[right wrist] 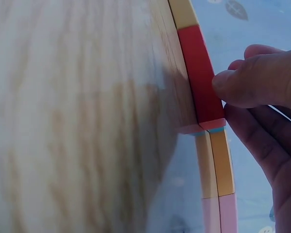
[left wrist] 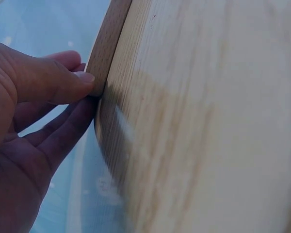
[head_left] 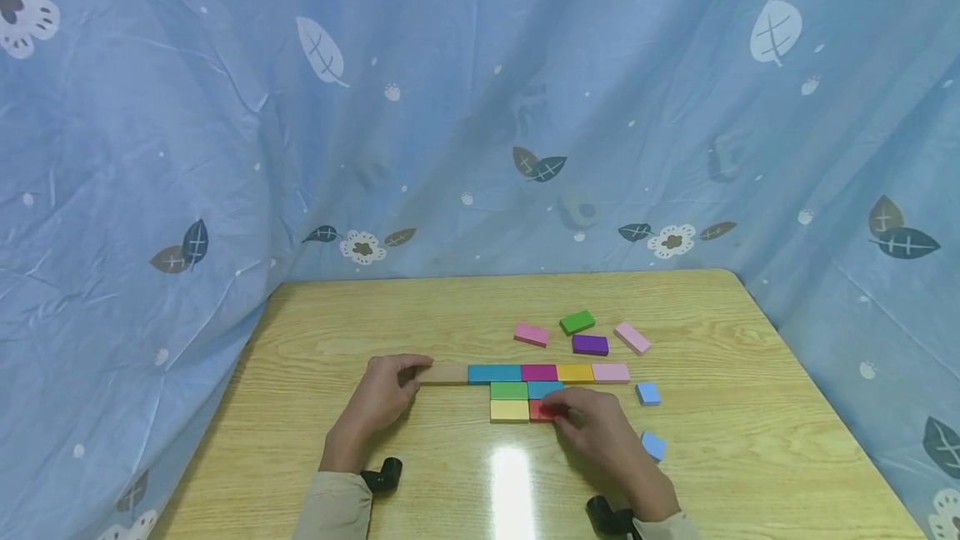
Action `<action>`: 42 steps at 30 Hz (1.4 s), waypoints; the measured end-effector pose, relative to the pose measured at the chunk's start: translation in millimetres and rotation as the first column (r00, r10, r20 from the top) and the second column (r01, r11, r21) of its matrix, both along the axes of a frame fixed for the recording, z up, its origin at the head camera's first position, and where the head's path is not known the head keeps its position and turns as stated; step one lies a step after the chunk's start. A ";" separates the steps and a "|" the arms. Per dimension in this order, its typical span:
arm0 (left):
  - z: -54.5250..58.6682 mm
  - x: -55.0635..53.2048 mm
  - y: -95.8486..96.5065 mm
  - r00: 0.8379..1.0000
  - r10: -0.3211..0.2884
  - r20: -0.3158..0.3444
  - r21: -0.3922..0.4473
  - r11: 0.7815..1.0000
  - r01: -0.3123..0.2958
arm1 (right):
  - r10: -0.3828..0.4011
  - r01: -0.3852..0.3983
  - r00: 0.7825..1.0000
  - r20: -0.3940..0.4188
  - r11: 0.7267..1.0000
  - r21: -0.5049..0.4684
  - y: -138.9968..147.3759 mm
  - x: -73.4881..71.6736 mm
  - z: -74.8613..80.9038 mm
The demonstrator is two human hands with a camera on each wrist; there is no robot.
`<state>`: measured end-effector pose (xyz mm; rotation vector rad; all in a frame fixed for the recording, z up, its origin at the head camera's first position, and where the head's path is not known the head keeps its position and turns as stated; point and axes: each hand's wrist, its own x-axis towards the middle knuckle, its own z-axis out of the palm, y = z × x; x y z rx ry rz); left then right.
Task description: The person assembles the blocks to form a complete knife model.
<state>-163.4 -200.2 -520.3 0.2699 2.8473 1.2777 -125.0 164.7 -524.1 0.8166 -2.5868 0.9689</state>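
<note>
A row of flat colored blocks lies across the table, starting with a plain wooden block (head_left: 446, 374) at the left, then a long blue block (head_left: 495, 373). My left hand (head_left: 384, 397) pinches the wooden block's left end between thumb and fingers, also seen close in the left wrist view. Under the row sit a green block (head_left: 508, 391), a smaller blue block (head_left: 545, 389), a yellow block (head_left: 509, 412) and a red block (head_left: 539, 412). The right hand (head_left: 600, 426) holds the red block's right end; in the right wrist view, its thumb presses the red block (right wrist: 200, 73).
Rightward the row continues with magenta (head_left: 539, 372), orange (head_left: 574, 372) and pink blocks (head_left: 611, 372). Behind it lie loose rose (head_left: 532, 335), green (head_left: 577, 322), purple (head_left: 590, 345) and pale pink blocks (head_left: 632, 337). Two light blue blocks (head_left: 648, 394) sit at the right. A blue curtain (head_left: 450, 107) surrounds the table.
</note>
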 end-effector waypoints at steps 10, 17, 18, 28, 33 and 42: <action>1.8 -0.6 -0.1 1.000 0.007 -0.007 -0.010 1.000 -0.007 | 0.004 -0.004 1.000 -0.012 1.000 0.002 0.0 -2.3 2.5; 1.3 -0.3 -0.1 1.000 0.001 -0.009 -0.007 1.000 -0.001 | -0.075 0.076 0.997 0.014 0.991 -0.107 20.6 -9.7 18.6; 1.1 -0.2 -0.1 1.000 0.001 -0.008 -0.008 1.000 -0.002 | -0.083 0.085 0.996 0.019 0.988 -0.132 26.7 -12.3 21.3; -0.3 0.1 -0.5 1.000 0.003 -0.004 -0.007 1.000 -0.003 | -0.274 0.293 0.956 0.103 0.909 -0.298 94.0 -41.1 29.0; -0.5 0.4 -0.8 1.000 0.000 -0.009 -0.008 1.000 0.000 | -0.363 0.392 0.920 0.148 0.862 -0.321 116.9 -52.3 24.1; -2.9 -0.2 -0.9 1.000 -0.003 -0.009 -0.001 1.000 0.003 | -0.436 0.493 0.865 0.248 0.832 -0.255 133.3 -68.1 7.9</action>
